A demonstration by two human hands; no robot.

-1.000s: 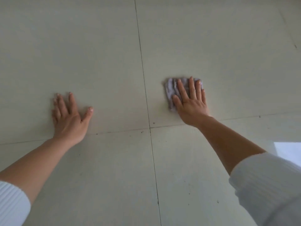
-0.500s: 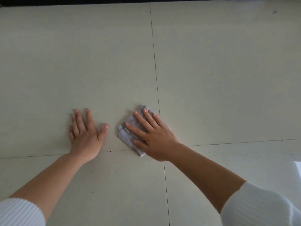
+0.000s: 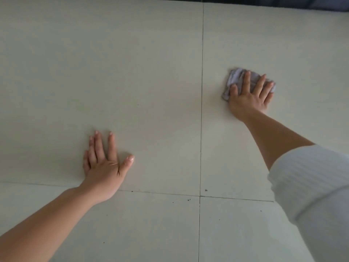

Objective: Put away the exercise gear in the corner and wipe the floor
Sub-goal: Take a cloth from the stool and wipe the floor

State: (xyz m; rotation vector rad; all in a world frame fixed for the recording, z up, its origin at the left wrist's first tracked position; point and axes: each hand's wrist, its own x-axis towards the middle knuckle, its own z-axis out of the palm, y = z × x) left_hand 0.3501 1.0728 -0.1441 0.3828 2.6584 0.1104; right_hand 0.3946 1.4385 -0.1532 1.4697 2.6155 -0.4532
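Head view: the only camera here, looking down at pale floor tiles with dark grout lines.
Right hand: upper right of the frame, fingers spread flat and pressing down on a crumpled grey rag. It isn't pinching the rag, just palming it against the tile.
Left hand: lower left of centre, flat on bare tile with fingers together-ish and thumb out. Looks like it's propping up the person's weight.
Exercise gear: none in frame, so can't say where it ended up.
Dirt: small dark specks near the grout crossing at lower centre, so probably not wiped there yet.
Sleeve: the white ribbed sleeve at lower right is pushed up the forearm.
Risk: the rag could bunch up or slip out from under the flat palm on a fast stroke. If the tile is damp, the bracing hand could slide. The specks are easy to miss, being so close to the body.
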